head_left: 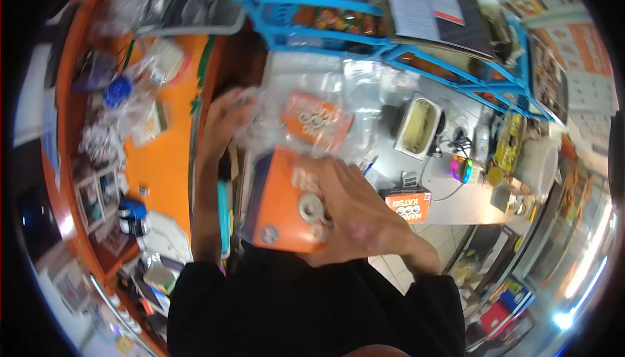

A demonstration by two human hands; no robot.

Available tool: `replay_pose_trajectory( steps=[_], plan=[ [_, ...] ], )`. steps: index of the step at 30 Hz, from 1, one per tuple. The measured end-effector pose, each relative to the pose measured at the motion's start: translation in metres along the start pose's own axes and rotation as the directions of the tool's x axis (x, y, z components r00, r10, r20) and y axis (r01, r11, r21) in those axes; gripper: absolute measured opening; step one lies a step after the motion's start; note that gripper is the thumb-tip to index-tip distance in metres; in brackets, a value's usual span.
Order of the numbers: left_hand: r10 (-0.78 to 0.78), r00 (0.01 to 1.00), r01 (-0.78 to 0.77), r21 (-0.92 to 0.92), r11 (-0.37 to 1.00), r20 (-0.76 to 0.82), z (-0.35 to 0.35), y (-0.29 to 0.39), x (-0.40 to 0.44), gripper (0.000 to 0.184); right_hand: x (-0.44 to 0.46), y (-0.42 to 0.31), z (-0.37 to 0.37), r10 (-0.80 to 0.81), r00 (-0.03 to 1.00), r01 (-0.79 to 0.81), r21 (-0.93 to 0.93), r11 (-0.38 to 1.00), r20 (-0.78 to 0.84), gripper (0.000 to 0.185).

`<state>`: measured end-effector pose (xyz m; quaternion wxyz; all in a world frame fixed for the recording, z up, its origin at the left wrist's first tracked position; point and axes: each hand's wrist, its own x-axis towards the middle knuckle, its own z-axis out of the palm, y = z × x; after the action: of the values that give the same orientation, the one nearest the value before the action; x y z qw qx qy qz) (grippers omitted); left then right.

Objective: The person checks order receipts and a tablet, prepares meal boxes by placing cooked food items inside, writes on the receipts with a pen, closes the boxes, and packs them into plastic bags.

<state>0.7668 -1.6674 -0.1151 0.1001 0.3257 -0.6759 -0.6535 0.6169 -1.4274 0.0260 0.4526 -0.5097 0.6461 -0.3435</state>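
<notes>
My right hand (355, 210) is closed around an orange cardboard food box (286, 204), which it holds tilted close to my body. One side of the box is dark, and white round shapes are printed on the orange face. My left hand (229, 114) has its fingers curled on the edge of a clear plastic bag (260, 119). An orange printed panel (316, 122) with white lettering shows at the bag; whether it is print on the bag or something inside, I cannot tell. The bag lies just beyond the box, and my right fingertips are hidden behind the box.
A metal tray with pale contents (418, 126) sits on the steel counter, and another orange box (409, 206) stands near its front edge. Blue racks (319, 41) line the back. To the left is an orange counter (159, 168) with plastic bags and a blue-lidded container (118, 91).
</notes>
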Motion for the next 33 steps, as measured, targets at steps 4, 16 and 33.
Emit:
replay_pose_trajectory(
  steps=[4,16,33],
  plan=[
    [-0.082,0.958,-0.025,-0.366,0.93,-0.275,0.021,-0.018,-0.005,0.03,0.074,0.035,0.021,-0.004,0.771,0.245,0.291,0.925,-0.637,0.086],
    [-0.073,0.953,0.057,-0.064,0.996,-0.294,0.061,0.016,0.055,0.044,0.088,0.154,0.037,0.15,0.852,-0.324,-0.279,0.904,-0.501,0.076],
    [0.184,0.95,-0.02,0.54,0.841,-0.251,0.037,0.038,-0.067,0.048,0.03,0.101,-0.002,0.008,0.831,-0.06,-0.075,0.995,-0.556,0.032]
  ],
)
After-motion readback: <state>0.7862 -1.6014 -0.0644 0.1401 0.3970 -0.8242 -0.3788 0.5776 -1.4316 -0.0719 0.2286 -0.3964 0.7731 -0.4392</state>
